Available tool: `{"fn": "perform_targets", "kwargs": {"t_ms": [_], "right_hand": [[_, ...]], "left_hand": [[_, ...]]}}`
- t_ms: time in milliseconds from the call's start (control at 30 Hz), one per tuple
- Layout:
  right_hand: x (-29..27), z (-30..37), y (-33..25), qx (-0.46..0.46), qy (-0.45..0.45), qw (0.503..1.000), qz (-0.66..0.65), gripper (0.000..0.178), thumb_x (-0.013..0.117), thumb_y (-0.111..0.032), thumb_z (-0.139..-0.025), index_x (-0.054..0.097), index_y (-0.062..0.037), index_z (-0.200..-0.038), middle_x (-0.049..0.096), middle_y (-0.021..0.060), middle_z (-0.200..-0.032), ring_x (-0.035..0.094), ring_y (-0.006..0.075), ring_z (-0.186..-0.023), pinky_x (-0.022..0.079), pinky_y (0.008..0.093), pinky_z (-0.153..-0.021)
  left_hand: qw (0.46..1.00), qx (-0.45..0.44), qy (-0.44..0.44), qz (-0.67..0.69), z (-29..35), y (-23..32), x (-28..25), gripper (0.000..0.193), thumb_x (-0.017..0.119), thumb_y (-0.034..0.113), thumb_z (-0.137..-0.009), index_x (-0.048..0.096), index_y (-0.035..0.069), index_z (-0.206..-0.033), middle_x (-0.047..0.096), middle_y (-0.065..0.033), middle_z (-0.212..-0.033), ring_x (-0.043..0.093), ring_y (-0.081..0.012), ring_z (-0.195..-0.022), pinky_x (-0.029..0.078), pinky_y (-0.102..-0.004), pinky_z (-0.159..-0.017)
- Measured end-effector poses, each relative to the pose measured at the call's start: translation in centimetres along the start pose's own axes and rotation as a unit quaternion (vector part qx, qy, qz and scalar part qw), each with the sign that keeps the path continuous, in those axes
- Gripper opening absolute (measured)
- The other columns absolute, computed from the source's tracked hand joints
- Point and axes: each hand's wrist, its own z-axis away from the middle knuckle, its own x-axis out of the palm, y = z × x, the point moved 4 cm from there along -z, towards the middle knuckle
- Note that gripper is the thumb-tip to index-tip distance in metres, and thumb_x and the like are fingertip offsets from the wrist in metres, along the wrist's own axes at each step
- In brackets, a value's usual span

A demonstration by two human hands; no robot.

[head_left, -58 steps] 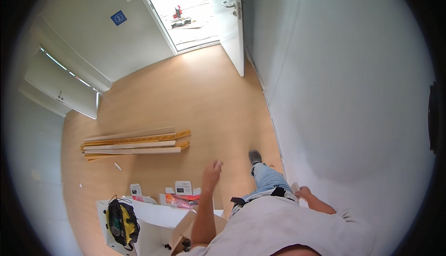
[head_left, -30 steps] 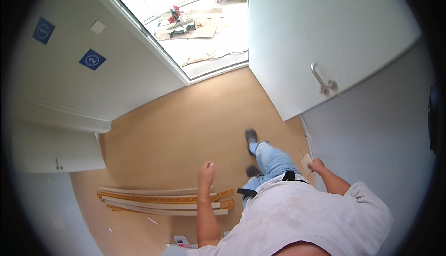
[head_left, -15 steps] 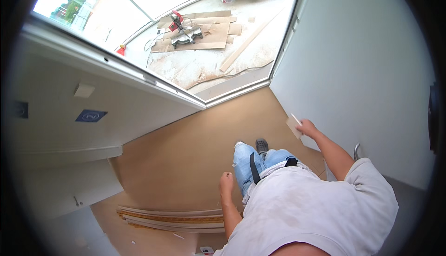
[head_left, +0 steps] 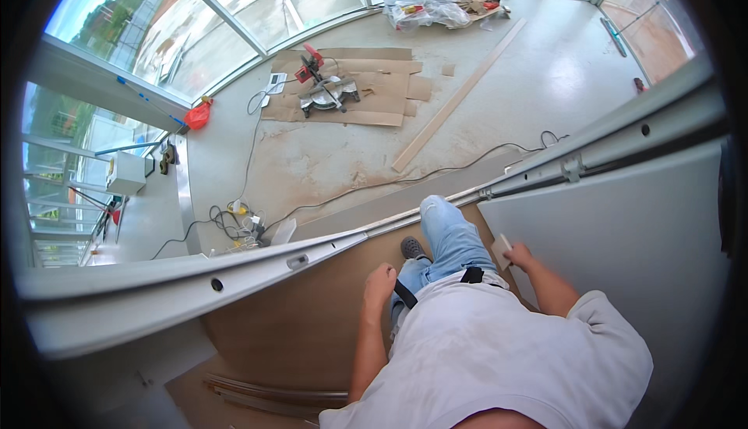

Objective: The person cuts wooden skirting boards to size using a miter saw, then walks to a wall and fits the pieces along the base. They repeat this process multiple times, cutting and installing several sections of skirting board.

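Observation:
My right hand [head_left: 520,255] grips a small pale flat offcut [head_left: 499,249], perhaps of board or trim, beside the grey door panel on my right. To the left of my hip, my left hand [head_left: 379,283] is closed with its fingers curled. Whatever may be inside that fist is hidden. One jeans-clad leg [head_left: 452,230] reaches to the doorway's threshold, and a dark clog [head_left: 411,248] is on the brown floor behind it.
Past the metal door frame [head_left: 335,246], a red and silver mitre saw [head_left: 323,90] stands on cardboard sheets [head_left: 386,109]. A long pale board [head_left: 460,94] lies right of it. Power cables [head_left: 234,226] cross the floor. Plastic-wrapped scraps [head_left: 428,12] lie by the windows; trim strips [head_left: 257,394] lie behind me.
I have stepped forward to the doorway, and more of the room beyond shows. The offcut stays in my right hand. My left hand has swung forward, still closed.

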Motion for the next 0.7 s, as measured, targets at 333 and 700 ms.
{"fn": "perform_targets", "kwargs": {"t_ms": [333, 700], "right_hand": [[-2.6, -11.6, -16.1, 0.123, -0.082, 0.988, 0.040, 0.038, 0.079, -0.018, -0.072, 0.072, 0.0157, -0.089, 0.073, 0.0223, -0.084, 0.074, 0.0323, -0.071, 0.059, 0.0436, -0.062], [-16.9, -42.2, -56.0, -0.203, -0.027, 0.973, -0.104, 0.036, 0.072, -0.028, -0.083, 0.072, 0.0068, -0.095, 0.070, 0.0142, -0.074, 0.067, 0.0208, -0.059, 0.053, 0.0360, -0.053]], "left_hand": [[0.999, -0.032, 0.019, -0.025, -21.6, 4.3, -11.1, 0.029, 0.050, 0.028, -0.097, 0.068, 0.006, -0.107, 0.070, -0.0224, -0.106, 0.065, -0.0441, -0.101, 0.051, -0.0521, -0.089], [0.989, -0.111, -0.014, 0.101, -35.4, 13.3, -24.6, 0.033, 0.052, 0.028, -0.097, 0.068, 0.005, -0.114, 0.072, -0.0165, -0.092, 0.071, -0.0269, -0.082, 0.054, -0.0398, -0.078]]}}
